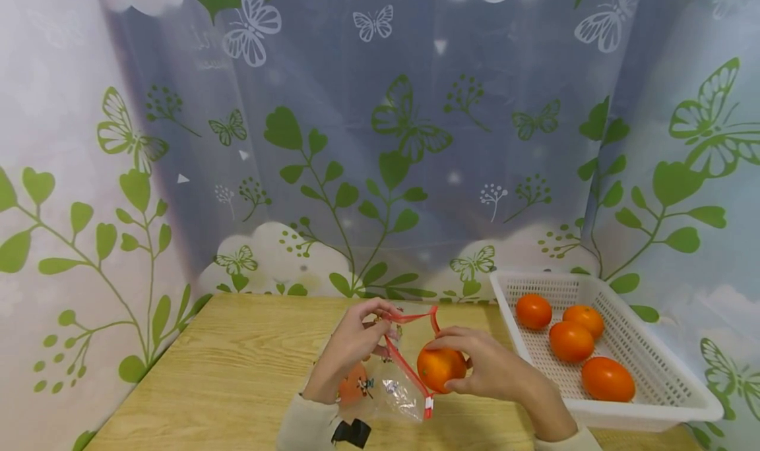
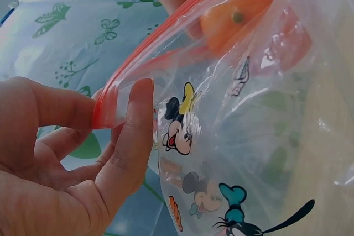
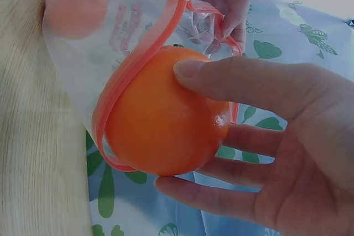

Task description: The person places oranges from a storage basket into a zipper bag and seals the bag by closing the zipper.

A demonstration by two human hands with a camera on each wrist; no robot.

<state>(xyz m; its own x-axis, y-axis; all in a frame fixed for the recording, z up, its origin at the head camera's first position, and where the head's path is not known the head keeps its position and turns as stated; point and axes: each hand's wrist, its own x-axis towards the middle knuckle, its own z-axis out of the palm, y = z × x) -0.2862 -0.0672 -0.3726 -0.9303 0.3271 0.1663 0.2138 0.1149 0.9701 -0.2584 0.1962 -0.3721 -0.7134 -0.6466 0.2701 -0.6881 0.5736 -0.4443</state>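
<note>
Red-edged plastic bag (image 1: 399,395) is being pinched at its mouth by a person's left hand (image 1: 357,337), apparently to hold it gaping, while the right hand (image 1: 491,366) is gripping an orange fruit (image 1: 438,370) at that opening.

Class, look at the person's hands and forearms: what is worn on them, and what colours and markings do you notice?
The left hand and right hand are bare, with no gloves or rings in sight. The left sleeve is pale cream, with a black blocky piece beside its cuff. The right sleeve is similarly pale. No sleeve markings are visible.
</note>
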